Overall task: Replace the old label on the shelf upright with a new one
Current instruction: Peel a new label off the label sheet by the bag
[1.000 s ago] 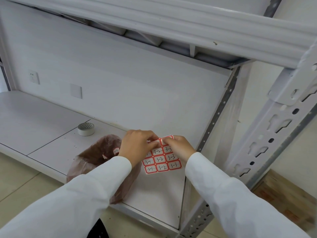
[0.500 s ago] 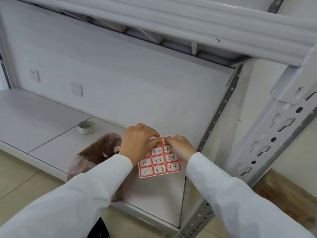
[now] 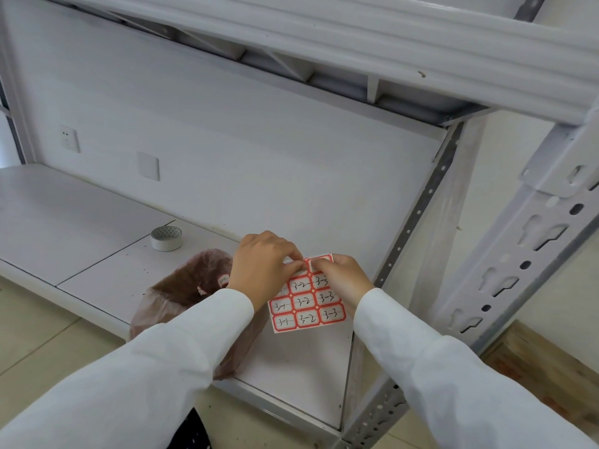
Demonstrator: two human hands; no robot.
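Both hands meet over the right end of a white metal shelf [image 3: 308, 377], holding a label sheet [image 3: 308, 301] of red-bordered stickers marked by hand with 3-1, 3-2 and 3-3. The left hand [image 3: 262, 270] pinches the sheet's far edge near the middle, fingers curled in a tight grip on the paper. The right hand [image 3: 343, 278] grasps the far right corner, its fingertips [image 3: 319, 264] pressed onto the top sticker right beside those of the left hand; whether a label is lifting off cannot be told. The sheet hangs tilted above the shelf board, its near edge free.

Just left of the hands, a translucent brown plastic bag [image 3: 184, 296] sits at the shelf's near edge, with a small peeled label [image 3: 223, 280] stuck inside its rim. Farther left and back stands a roll of white tape [image 3: 166, 238]. The perforated shelf upright [image 3: 525, 254] rises at the right, well apart from the hands. A wall socket [image 3: 68, 138] shows at far left.
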